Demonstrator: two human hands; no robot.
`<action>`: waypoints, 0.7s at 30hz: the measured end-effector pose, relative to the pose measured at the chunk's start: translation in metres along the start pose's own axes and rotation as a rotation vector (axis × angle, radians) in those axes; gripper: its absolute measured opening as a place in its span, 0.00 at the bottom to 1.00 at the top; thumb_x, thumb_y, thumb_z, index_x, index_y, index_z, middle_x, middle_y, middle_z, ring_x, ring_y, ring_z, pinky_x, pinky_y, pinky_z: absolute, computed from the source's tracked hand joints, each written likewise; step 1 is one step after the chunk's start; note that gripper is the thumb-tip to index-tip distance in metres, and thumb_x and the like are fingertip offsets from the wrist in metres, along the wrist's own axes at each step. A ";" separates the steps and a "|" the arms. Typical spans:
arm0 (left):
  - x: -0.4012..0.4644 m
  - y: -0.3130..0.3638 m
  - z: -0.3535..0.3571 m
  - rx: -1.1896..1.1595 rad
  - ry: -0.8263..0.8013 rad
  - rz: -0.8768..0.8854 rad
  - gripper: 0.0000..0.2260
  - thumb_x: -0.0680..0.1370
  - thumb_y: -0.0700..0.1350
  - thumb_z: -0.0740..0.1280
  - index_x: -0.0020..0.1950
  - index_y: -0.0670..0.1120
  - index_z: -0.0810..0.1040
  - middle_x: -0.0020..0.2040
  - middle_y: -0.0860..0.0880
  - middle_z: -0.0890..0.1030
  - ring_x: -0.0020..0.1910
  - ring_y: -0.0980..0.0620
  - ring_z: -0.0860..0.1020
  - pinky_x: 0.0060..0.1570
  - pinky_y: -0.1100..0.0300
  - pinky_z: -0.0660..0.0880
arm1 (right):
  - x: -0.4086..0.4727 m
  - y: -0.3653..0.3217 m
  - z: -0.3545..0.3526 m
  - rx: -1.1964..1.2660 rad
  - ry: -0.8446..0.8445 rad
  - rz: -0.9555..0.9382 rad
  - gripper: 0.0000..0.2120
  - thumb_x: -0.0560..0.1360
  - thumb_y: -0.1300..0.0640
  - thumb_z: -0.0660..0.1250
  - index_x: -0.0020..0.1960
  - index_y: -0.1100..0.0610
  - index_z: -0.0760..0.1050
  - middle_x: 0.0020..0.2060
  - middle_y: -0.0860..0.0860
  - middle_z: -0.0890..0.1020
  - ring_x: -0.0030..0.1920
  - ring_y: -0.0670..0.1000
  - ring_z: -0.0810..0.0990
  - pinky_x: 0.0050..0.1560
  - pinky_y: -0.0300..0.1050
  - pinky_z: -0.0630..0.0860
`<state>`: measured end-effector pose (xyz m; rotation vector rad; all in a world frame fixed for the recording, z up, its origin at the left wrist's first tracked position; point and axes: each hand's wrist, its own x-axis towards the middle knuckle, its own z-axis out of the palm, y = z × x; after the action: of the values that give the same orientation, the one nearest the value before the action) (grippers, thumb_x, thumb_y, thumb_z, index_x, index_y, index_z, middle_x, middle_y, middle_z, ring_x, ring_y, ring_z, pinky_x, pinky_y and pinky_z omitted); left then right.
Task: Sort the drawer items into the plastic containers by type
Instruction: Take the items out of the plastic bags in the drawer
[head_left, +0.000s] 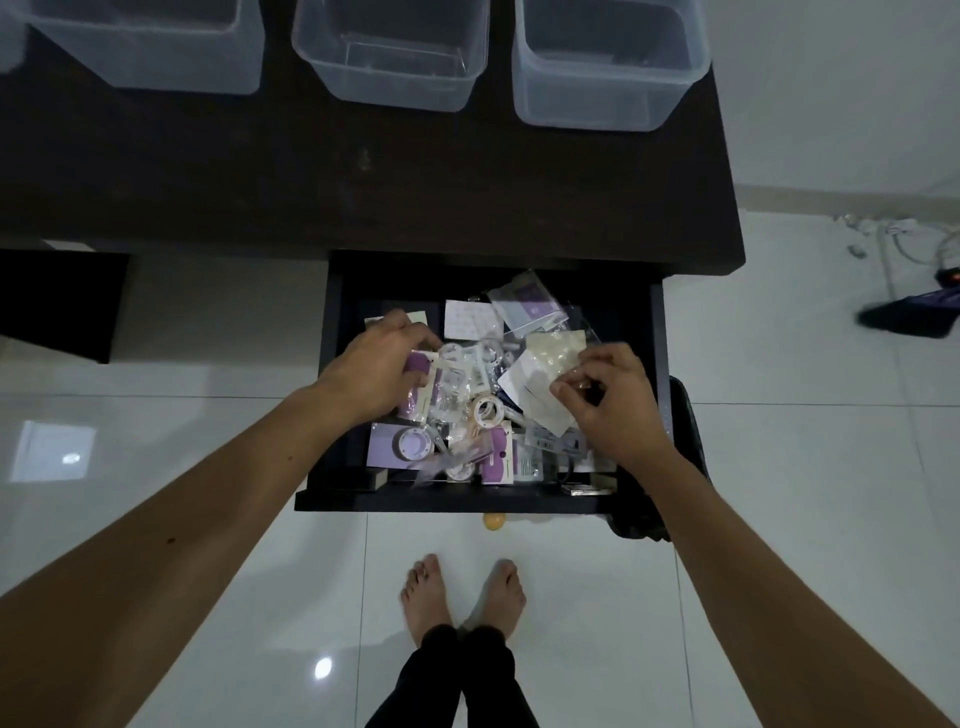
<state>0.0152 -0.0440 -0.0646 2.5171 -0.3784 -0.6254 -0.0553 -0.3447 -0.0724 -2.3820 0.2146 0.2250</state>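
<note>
1. Plastic containers (390, 57) on our dark surface (363, 182) look empty.
2. Our drawer (483, 499) holds mixed packets (467, 395).
3. Our left hand (376, 366) curls over them, grip unclear; our right hand (613, 400) pinches a clear packet (540, 384).

A dark drawer (332, 395) stands pulled open from under a dark worktop (363, 182), filled with a jumble of small packets, purple cards and tape rolls. The left hand (376, 366) reaches into the drawer's left side, fingers curled down onto a purple packet (418, 361). The right hand (613, 397) pinches the edge of a pale flat sachet (530, 387) at the drawer's right side. Three clear plastic containers (400, 57) sit in a row at the far edge of the worktop. Bare feet (462, 592) stand on the glossy white tiled floor (208, 649) below.
</note>
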 end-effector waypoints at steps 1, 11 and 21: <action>0.001 0.000 0.000 -0.010 -0.004 0.000 0.18 0.77 0.41 0.76 0.66 0.50 0.79 0.57 0.52 0.71 0.59 0.48 0.76 0.62 0.52 0.75 | -0.002 -0.001 0.000 -0.009 0.016 -0.002 0.03 0.75 0.55 0.78 0.46 0.54 0.85 0.64 0.50 0.74 0.69 0.53 0.71 0.62 0.24 0.63; 0.001 0.003 -0.002 -0.186 -0.031 -0.021 0.12 0.73 0.43 0.81 0.49 0.50 0.79 0.44 0.53 0.81 0.41 0.55 0.80 0.43 0.59 0.75 | 0.001 -0.005 -0.004 -0.016 -0.023 0.068 0.20 0.74 0.58 0.78 0.65 0.55 0.80 0.76 0.53 0.66 0.61 0.46 0.73 0.59 0.23 0.70; -0.002 0.004 -0.004 -0.324 -0.054 -0.036 0.19 0.74 0.40 0.79 0.58 0.55 0.76 0.43 0.51 0.83 0.42 0.51 0.80 0.47 0.57 0.76 | 0.003 -0.003 -0.001 0.016 0.009 0.093 0.45 0.72 0.60 0.80 0.81 0.52 0.59 0.66 0.53 0.70 0.48 0.44 0.73 0.55 0.39 0.74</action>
<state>0.0147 -0.0451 -0.0588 2.2060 -0.2303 -0.7079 -0.0520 -0.3434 -0.0701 -2.3597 0.3303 0.2556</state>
